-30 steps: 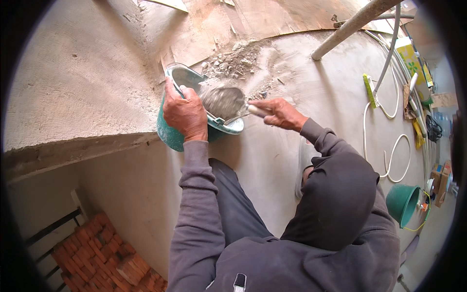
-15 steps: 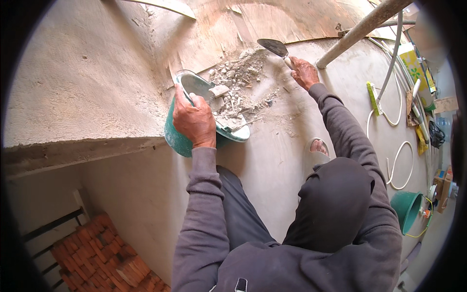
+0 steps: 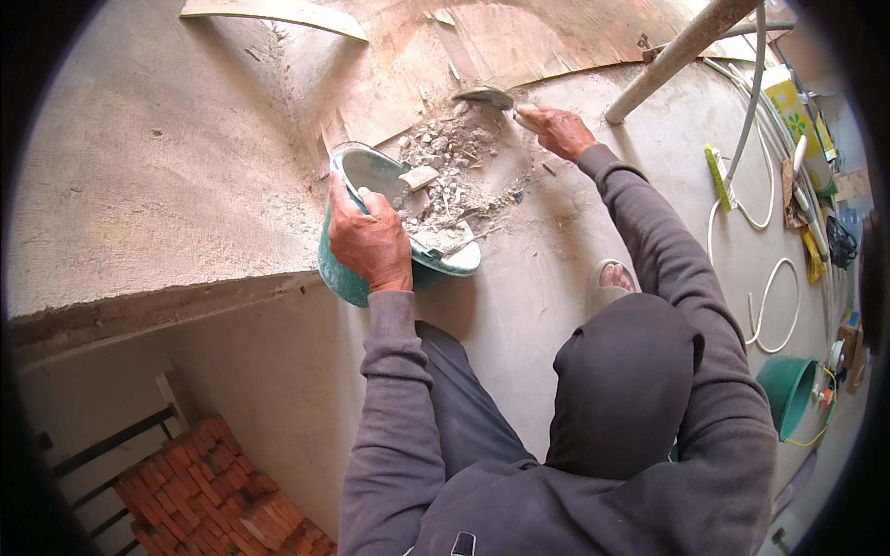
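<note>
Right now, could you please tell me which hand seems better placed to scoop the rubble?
Probably the right hand: it holds the trowel at the far edge of the rubble, while the left hand grips the tilted green bucket by its rim.

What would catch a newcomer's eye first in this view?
Probably the tilted green bucket left of centre, its rim held by the left hand, with the grey rubble heap at its mouth. Next comes the trowel in the right hand, at the heap's far side. Orange-red bricks stand out at lower left.
</note>
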A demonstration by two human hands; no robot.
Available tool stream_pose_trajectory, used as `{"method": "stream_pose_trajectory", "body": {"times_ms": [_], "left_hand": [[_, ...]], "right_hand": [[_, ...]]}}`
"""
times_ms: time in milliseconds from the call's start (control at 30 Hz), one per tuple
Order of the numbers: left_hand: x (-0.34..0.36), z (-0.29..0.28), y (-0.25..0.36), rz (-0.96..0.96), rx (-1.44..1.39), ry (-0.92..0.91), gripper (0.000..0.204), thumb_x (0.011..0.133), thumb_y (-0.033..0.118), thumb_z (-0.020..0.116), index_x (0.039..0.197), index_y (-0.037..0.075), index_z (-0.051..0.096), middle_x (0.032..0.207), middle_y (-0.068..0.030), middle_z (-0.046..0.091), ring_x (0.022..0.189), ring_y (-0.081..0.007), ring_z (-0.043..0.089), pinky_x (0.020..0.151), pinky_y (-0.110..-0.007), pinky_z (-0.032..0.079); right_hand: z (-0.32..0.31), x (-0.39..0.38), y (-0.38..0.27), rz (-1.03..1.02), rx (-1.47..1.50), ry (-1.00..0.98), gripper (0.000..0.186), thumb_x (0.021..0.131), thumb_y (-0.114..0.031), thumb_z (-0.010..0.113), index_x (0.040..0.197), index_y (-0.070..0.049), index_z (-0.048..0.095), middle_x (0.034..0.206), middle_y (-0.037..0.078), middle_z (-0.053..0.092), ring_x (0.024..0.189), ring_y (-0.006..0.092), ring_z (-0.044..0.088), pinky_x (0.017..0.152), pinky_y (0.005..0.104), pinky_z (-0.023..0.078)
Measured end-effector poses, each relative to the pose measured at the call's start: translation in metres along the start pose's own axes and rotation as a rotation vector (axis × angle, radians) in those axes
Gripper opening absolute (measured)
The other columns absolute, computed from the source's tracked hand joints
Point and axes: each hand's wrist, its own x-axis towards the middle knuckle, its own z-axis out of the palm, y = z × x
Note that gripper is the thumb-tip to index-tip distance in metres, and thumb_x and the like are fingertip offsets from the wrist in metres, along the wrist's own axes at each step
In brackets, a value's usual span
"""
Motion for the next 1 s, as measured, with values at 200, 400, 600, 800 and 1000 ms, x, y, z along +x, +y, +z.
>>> {"method": "stream_pose_trajectory", "body": {"times_ms": [200, 400, 600, 800, 1000], "left_hand": [[-0.001, 0.002, 0.0, 0.018, 0.0, 0.048, 0.043, 0.086, 0.011, 0.056, 0.126, -0.004, 0.059, 0.111, -0.0241, 0.068, 0.096, -0.04, 0.068, 0.085, -0.045, 0.053], [0.001, 0.005, -0.004, 0.022, 0.021, 0.069, 0.04, 0.086, 0.014, 0.057, 0.123, -0.002, 0.062, 0.103, -0.0235, 0.07, 0.091, -0.0396, 0.069, 0.083, -0.046, 0.053], [0.001, -0.001, 0.004, -0.017, 0.052, -0.006, 0.044, 0.086, 0.011, 0.057, 0.126, -0.005, 0.059, 0.113, -0.0245, 0.068, 0.097, -0.0396, 0.068, 0.085, -0.044, 0.053], [0.0, 0.001, -0.001, 0.011, 0.044, 0.031, 0.042, 0.086, 0.012, 0.057, 0.125, -0.003, 0.06, 0.109, -0.0236, 0.069, 0.094, -0.0395, 0.068, 0.084, -0.045, 0.053], [-0.002, 0.007, -0.007, 0.07, 0.039, 0.11, 0.04, 0.086, 0.014, 0.057, 0.123, 0.0, 0.063, 0.1, -0.0226, 0.071, 0.089, -0.0396, 0.069, 0.081, -0.046, 0.053]], "right_hand": [[0.001, -0.045, 0.014, -0.103, 0.162, 0.018, 0.063, 0.076, -0.012, 0.059, 0.139, -0.02, 0.054, 0.107, 0.018, 0.068, 0.099, 0.0333, 0.067, 0.09, 0.0442, 0.053], [-0.026, -0.078, 0.01, 0.425, 0.624, -0.073, 0.057, 0.077, -0.009, 0.055, 0.133, -0.01, 0.059, 0.075, 0.012, 0.063, 0.059, 0.0194, 0.063, 0.05, 0.035, 0.055], [-0.004, -0.086, -0.005, 0.427, 0.971, -0.311, 0.057, 0.084, -0.004, 0.055, 0.14, -0.011, 0.055, 0.066, 0.001, 0.054, 0.045, 0.0093, 0.049, 0.035, 0.0253, 0.042], [0.018, -0.081, -0.062, 0.387, 1.181, -0.375, 0.064, 0.077, -0.009, 0.056, 0.141, -0.004, 0.053, 0.071, 0.005, 0.059, 0.051, 0.0115, 0.053, 0.04, 0.0272, 0.045], [0.001, -0.1, -0.08, 0.379, 1.256, -0.401, 0.065, 0.074, -0.008, 0.057, 0.139, -0.007, 0.056, 0.071, 0.004, 0.057, 0.053, 0.0111, 0.053, 0.044, 0.0271, 0.045]]}}
